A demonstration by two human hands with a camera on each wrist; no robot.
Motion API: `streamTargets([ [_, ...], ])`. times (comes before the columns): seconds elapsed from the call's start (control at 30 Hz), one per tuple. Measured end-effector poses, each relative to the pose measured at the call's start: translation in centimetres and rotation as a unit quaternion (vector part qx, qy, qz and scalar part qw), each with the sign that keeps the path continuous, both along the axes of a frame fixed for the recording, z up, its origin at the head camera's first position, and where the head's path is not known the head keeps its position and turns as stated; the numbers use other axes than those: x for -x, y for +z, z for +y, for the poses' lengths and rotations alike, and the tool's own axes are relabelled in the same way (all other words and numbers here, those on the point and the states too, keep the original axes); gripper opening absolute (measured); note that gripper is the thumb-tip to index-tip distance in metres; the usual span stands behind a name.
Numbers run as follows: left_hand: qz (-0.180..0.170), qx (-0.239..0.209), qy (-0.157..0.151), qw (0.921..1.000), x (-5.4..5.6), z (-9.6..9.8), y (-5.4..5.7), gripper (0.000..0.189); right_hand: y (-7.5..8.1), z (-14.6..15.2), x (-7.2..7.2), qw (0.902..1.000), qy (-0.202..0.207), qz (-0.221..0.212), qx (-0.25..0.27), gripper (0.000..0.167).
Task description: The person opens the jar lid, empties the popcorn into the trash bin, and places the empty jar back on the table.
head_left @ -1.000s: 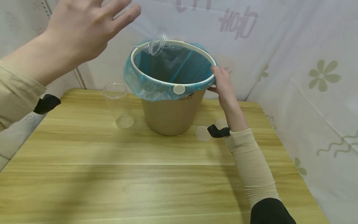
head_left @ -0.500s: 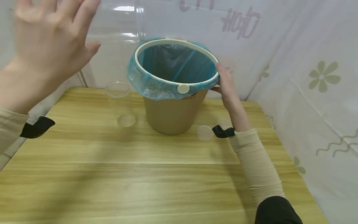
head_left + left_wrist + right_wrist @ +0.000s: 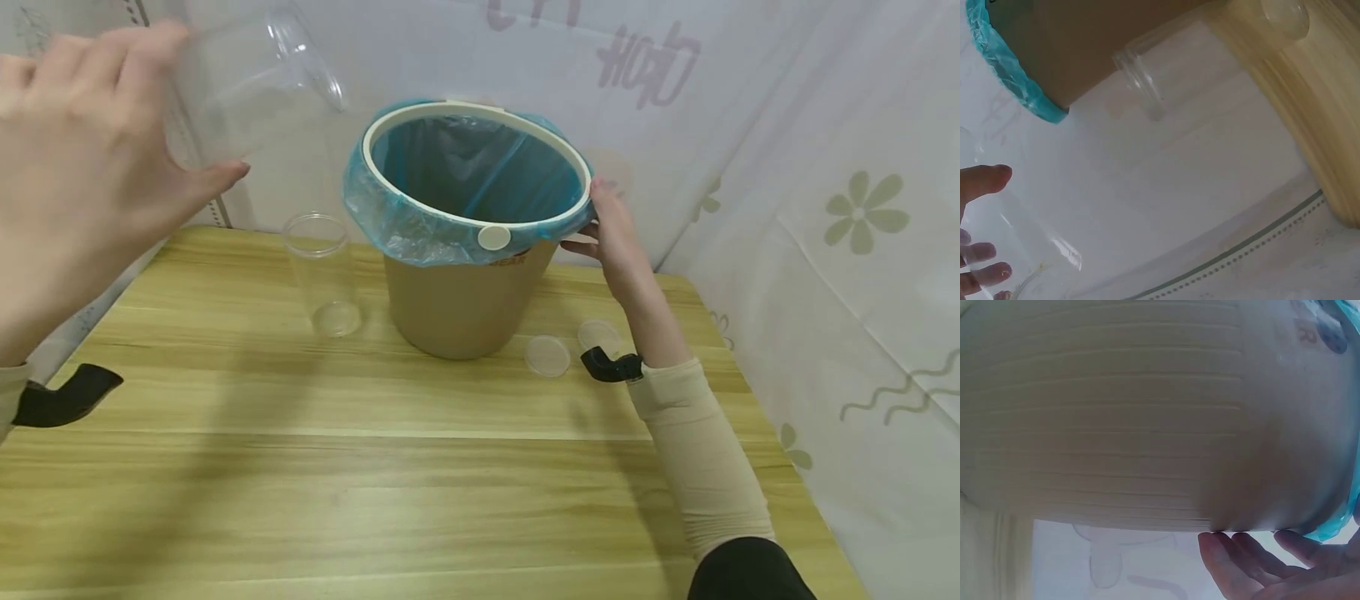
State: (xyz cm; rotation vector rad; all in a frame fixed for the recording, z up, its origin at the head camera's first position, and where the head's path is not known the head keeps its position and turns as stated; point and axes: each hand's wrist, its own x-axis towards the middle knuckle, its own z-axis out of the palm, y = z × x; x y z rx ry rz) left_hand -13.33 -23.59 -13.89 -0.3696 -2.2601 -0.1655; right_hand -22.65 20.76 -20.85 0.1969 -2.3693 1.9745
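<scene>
My left hand [image 3: 97,142] holds a clear plastic jar [image 3: 240,92] up at the far left, thumb below and fingers above in the head view. The jar lies on its side in the air, its ringed end toward the bin. In the left wrist view its clear wall [image 3: 1041,237] shows the fingers through it. My right hand [image 3: 618,242] grips the right rim of a beige trash bin [image 3: 457,308], thumb on top, fingers [image 3: 1216,550] against the outer wall. A blue bag [image 3: 405,237] lines the bin, folded over under a cream ring [image 3: 450,215].
A second clear jar [image 3: 326,279] stands upright on the wooden table [image 3: 420,508], left of the bin. Two round translucent lids, a nearer one [image 3: 547,356] and a farther one [image 3: 597,335], lie right of it. A printed curtain [image 3: 825,167] hangs behind and alongside.
My left hand has drawn leftward from above the bin, bringing the clear jar away from the bin's opening and lower than half a second ago. The right hand keeps its grip on the rim.
</scene>
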Motion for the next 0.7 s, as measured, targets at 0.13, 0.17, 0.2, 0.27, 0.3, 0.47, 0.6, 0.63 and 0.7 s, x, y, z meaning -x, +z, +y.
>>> streamTargets([
  [0.13, -0.029, -0.044, 0.009, 0.9986, 0.1, -0.7, -1.2, 0.093, -0.6, 0.6, -0.6, 0.9997, 0.007, 0.012, -0.022, 0.058],
  [0.17, -0.041, -0.055, 0.015, 0.9976, 0.1, -0.8, -1.4, 0.092, -0.8, 0.7, -0.8, 0.9994, 0.009, 0.018, -0.028, 0.058],
  [0.2, -0.051, -0.063, 0.019, 0.9965, 0.1, -0.9, -1.7, 0.092, -1.0, 0.9, -1.0, 0.9990, 0.012, 0.025, -0.035, 0.058],
  [0.27, -0.070, -0.080, 0.027, 0.9939, 0.1, -1.2, -2.4, 0.091, -1.4, 1.2, -1.4, 0.9982, 0.018, 0.037, -0.044, 0.058],
  [0.3, -0.080, -0.091, 0.032, 0.9922, 0.1, -1.2, -2.7, 0.090, -1.6, 1.3, -1.6, 0.9977, 0.021, 0.043, -0.048, 0.058],
  [0.47, -0.154, -0.153, 0.059, 0.9743, -0.3, -1.6, -4.4, 0.087, -2.3, 1.8, -2.4, 0.9952, 0.029, 0.056, -0.075, 0.059],
  [0.6, -0.214, -0.217, 0.074, 0.9496, -0.3, -2.3, -6.2, 0.089, -2.9, 2.4, -2.8, 0.9926, 0.035, 0.064, -0.097, 0.060],
  [0.63, -0.226, -0.231, 0.076, 0.9433, -0.2, -2.5, -6.8, 0.089, -3.1, 2.5, -2.9, 0.9920, 0.035, 0.065, -0.103, 0.060],
  [0.7, -0.253, -0.256, 0.081, 0.9295, -0.1, -2.7, -7.8, 0.092, -3.4, 2.9, -3.2, 0.9906, 0.033, 0.066, -0.116, 0.060],
])
